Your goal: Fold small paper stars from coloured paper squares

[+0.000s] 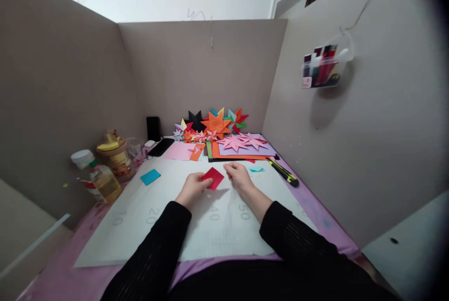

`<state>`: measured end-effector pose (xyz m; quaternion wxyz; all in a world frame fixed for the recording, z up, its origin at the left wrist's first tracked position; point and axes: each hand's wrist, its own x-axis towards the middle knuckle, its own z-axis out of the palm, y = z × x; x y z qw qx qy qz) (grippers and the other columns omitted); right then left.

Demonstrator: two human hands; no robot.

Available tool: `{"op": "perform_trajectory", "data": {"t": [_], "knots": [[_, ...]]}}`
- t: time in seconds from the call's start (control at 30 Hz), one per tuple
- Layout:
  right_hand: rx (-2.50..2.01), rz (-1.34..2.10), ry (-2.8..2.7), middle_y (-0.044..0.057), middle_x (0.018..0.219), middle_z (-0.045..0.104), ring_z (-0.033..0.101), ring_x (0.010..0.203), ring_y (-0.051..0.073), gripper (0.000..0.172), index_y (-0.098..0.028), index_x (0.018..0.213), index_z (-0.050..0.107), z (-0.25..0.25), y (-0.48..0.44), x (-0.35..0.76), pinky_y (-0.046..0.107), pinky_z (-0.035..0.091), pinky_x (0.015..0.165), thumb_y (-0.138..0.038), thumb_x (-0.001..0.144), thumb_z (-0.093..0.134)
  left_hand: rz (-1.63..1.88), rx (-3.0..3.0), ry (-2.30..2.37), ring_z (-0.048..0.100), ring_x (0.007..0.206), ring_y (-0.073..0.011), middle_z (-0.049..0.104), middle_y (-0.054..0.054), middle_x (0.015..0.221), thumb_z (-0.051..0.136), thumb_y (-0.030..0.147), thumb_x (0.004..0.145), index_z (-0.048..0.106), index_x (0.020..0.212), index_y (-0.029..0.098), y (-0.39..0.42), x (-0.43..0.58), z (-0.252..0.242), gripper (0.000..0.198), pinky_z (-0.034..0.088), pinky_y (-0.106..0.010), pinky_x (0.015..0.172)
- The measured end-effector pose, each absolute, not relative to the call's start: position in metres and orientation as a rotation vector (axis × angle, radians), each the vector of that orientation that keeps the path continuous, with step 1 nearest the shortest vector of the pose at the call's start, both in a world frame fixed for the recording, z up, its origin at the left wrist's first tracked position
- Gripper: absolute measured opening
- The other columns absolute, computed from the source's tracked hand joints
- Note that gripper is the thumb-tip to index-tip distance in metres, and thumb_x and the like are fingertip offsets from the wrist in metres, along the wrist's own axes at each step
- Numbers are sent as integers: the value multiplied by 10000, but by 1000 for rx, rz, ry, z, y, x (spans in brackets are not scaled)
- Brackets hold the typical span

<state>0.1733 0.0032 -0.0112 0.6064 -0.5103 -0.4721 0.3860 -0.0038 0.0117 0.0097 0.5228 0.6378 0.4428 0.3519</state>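
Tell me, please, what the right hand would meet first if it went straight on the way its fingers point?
Probably the red paper: the right hand points left toward it, and the left hand holds it. Depth is uncertain.

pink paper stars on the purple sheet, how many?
2: one pink star on the left of the purple sheet, another right of it. More may be hidden.

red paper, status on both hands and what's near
Left hand holds red paper by its edge. Right hand beside it, fingers curled, grip unclear. Blue paper left, utility knife right.
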Motion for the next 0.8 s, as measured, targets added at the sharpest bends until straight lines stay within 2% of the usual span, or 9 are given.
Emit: {"op": "perform_trajectory", "data": {"t": [0.07, 0.13, 0.2, 0.27, 0.43, 0.6, 0.7, 0.8], "knots": [[-1185, 643, -1232, -22, 559, 482, 434, 524, 116, 206, -176, 639, 507, -7, 0, 178, 233, 348, 501, -350, 742, 552, 915, 1424, 1129, 509, 482, -101, 632, -42, 605, 623, 369, 648, 643, 760, 82, 15, -4, 9, 309, 323, -196, 455], [-1141, 377, -1477, 34, 795, 559, 508, 740, 165, 76, -180, 791, 567, -4, -7, 176, 275, 412, 640, -230, 747, 531, 951, 1312, 1157, 550, 528, -115, 644, -45, 637, 607, 332, 652, 640, 805, 93, 17, -4, 9, 286, 337, -190, 462], [-1057, 175, -1759, 67, 985, 547, 482, 941, 206, 248, -200, 933, 588, -4, -13, 168, 340, 408, 799, -106, 716, 515, 961, 1245, 1131, 575, 567, -122, 649, -39, 661, 599, 282, 641, 634, 851, 107, 18, -4, 8, 275, 343, -182, 463], [-1008, 35, -1930, 77, 1059, 525, 448, 997, 223, 324, -221, 975, 598, -8, -14, 160, 384, 388, 864, -60, 704, 523, 970, 1236, 1087, 579, 579, -120, 650, -31, 678, 596, 228, 620, 627, 883, 117, 17, -3, 8, 287, 349, -178, 463], [-930, -81, -1979, 69, 920, 577, 470, 887, 205, 175, -218, 868, 634, -20, -3, 154, 358, 430, 777, -115, 786, 519, 977, 1266, 1049, 576, 581, -120, 647, -29, 690, 595, 177, 604, 606, 933, 121, 16, -4, 8, 334, 349, -172, 450], [-836, -67, -2093, 53, 887, 618, 498, 836, 182, 190, -217, 861, 631, -20, 9, 155, 326, 436, 742, -97, 802, 496, 856, 1326, 994, 511, 475, -82, 624, -16, 633, 644, 186, 593, 597, 889, 106, 29, -23, 4, 310, 334, -174, 430], [-794, -17, -2178, 47, 901, 635, 514, 852, 176, 195, -216, 853, 625, -20, 15, 147, 323, 436, 761, -81, 792, 499, 765, 1364, 963, 507, 473, -81, 619, -19, 633, 680, 189, 579, 595, 913, 98, 39, -39, 0, 356, 354, -180, 446], [-838, 42, -2124, 51, 916, 634, 522, 881, 174, 179, -209, 835, 626, -22, 21, 133, 329, 433, 791, -79, 781, 516, 822, 1322, 932, 522, 490, -80, 617, -19, 641, 683, 190, 590, 572, 916, 99, 45, -51, -6, 357, 385, -187, 488]]}}
